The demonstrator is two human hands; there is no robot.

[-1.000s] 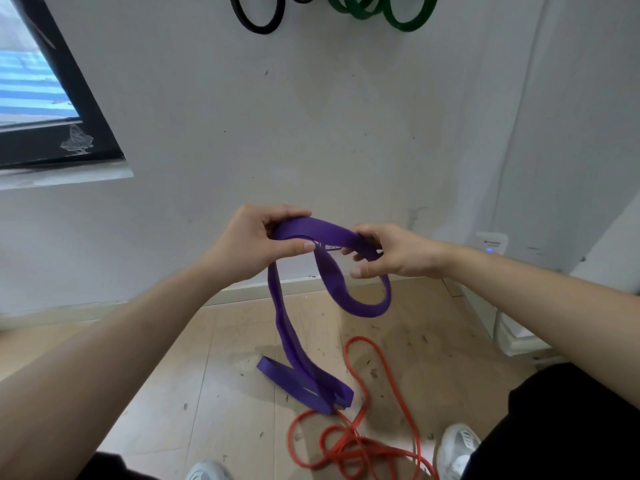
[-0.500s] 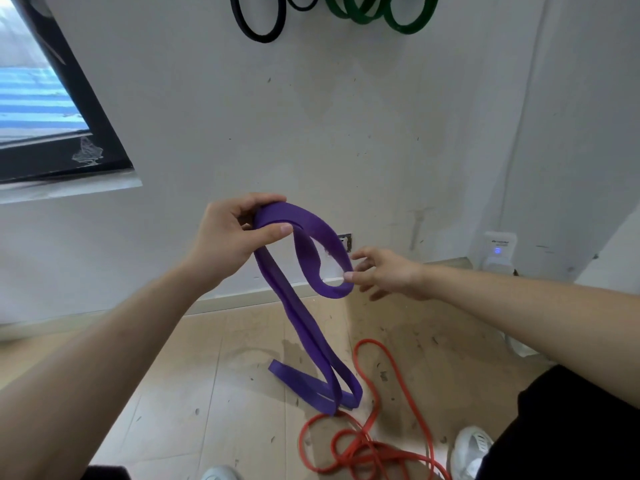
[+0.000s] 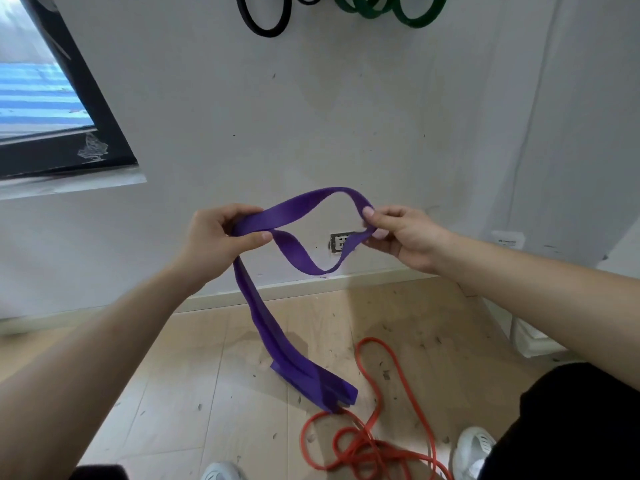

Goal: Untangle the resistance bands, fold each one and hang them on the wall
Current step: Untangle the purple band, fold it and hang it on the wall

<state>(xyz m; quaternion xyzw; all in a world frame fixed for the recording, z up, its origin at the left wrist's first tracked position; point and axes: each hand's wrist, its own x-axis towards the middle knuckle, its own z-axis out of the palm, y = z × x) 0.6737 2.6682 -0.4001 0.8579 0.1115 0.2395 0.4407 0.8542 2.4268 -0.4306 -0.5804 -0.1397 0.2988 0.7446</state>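
Head cam has the left hand (image 3: 221, 237) and right hand (image 3: 401, 233) both pinching the purple band (image 3: 301, 205) up by the wall, tail on the floor (image 3: 194, 375) touching the tangled orange band (image 3: 362, 450), so mid-fold I'd say, next doubling that loop over.

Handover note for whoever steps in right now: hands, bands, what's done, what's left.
Left hand grips the purple band; right hand pinches its far loop.
The purple band's tail lies on the floor by the tangled orange band.
Done: black band and green bands hang on the wall.
Left: fold and hang the purple band; untangle, fold and hang the orange band.
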